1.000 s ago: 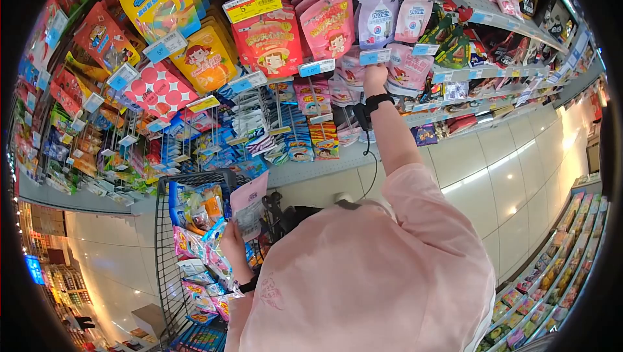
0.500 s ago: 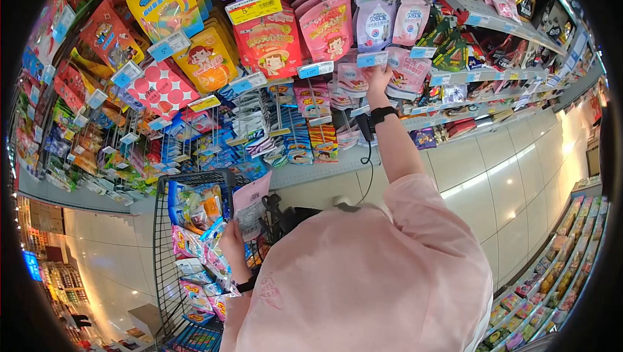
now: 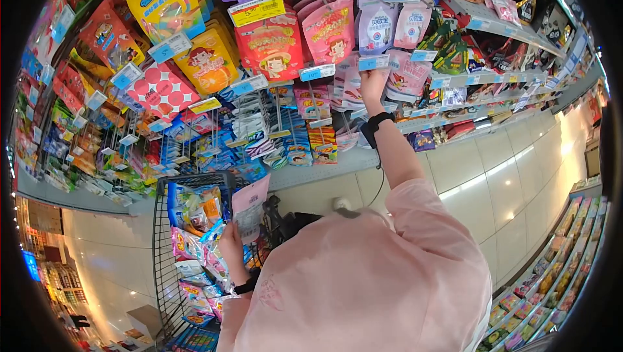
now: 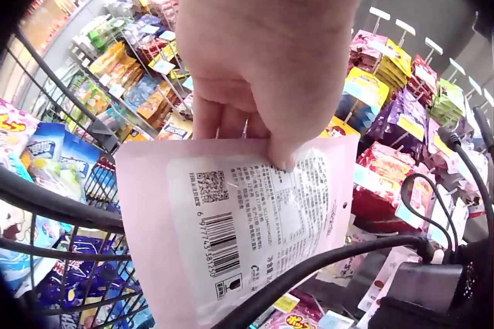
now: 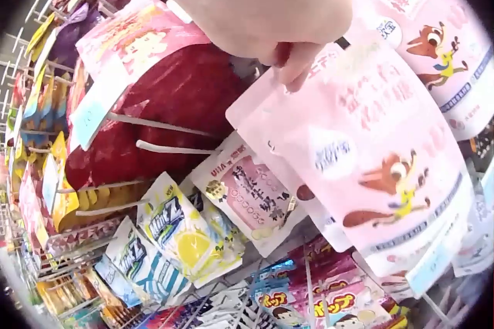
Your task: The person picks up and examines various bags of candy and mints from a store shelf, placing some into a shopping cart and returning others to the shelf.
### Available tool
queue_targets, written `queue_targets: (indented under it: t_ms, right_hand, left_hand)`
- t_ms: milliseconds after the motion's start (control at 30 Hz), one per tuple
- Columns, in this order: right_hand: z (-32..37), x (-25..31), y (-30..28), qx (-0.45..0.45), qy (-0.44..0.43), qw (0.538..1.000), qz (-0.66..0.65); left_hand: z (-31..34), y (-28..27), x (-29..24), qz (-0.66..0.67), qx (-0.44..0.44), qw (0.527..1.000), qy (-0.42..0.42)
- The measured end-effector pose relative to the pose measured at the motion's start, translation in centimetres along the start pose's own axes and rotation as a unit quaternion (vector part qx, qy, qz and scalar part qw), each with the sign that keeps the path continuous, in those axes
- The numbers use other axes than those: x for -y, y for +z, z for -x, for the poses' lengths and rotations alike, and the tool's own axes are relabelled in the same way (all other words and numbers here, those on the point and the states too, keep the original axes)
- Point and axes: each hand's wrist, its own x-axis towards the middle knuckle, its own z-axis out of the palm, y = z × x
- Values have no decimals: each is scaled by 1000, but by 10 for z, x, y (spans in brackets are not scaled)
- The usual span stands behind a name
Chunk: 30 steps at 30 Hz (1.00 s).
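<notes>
1. Left hand (image 4: 262, 59) pinching pink pouch (image 4: 231, 221) over the cart (image 3: 162, 235).
2. Right hand (image 5: 262, 13) raised, fingers pinching the top of the hanging squirrel pouch (image 5: 363, 144).
3. Picking stage, apparently; next calls for sliding it outward, clear of its neighbours.

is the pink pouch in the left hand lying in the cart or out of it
Out: the left hand pinches the pink pouch, held up by the cart rim, above the packets heaped inside.

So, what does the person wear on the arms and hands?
Both sleeves are pink and loose. Each wrist carries a black band with a black cable. The left hand and right hand wear no gloves.
</notes>
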Motion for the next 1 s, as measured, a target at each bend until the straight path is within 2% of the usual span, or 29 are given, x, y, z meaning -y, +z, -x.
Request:
queue_targets:
  t_ms: [133,200,233,333,433,600,733,800,867,1000]
  right_hand:
    - [3,-5,0,-14,17,999,-39]
    - [15,3,-20,50,70,995,48]
    - [16,-1,-25,118,20,988,97]
    - [4,-11,-17,172,-16,974,144]
    - [-13,-34,-1,159,-32,965,204]
    - [-25,-52,3,172,-17,966,193]
    - [-26,-26,-20,202,0,955,215]
    - [-29,-32,-24,217,-16,955,203]
    - [-32,-55,-18,247,-4,960,134]
    - [-25,-70,-13,178,-9,977,118]
  left_hand:
    - [-3,-2,-2,10,-9,1000,4]
    - [-5,-1,1,2,-10,1000,-9]
    - [-6,-1,0,3,-11,1000,-9]
    - [-5,-1,-1,5,-2,1000,-1]
    - [-5,2,2,17,0,1000,-2]
    - [-4,4,1,-21,7,1000,-20]
    - [-5,3,-8,-17,31,999,-33]
    - [-6,5,-10,-4,14,1000,-14]
    - [-8,7,-12,-2,18,1000,-8]
    - [-11,11,-13,-11,25,1000,-3]
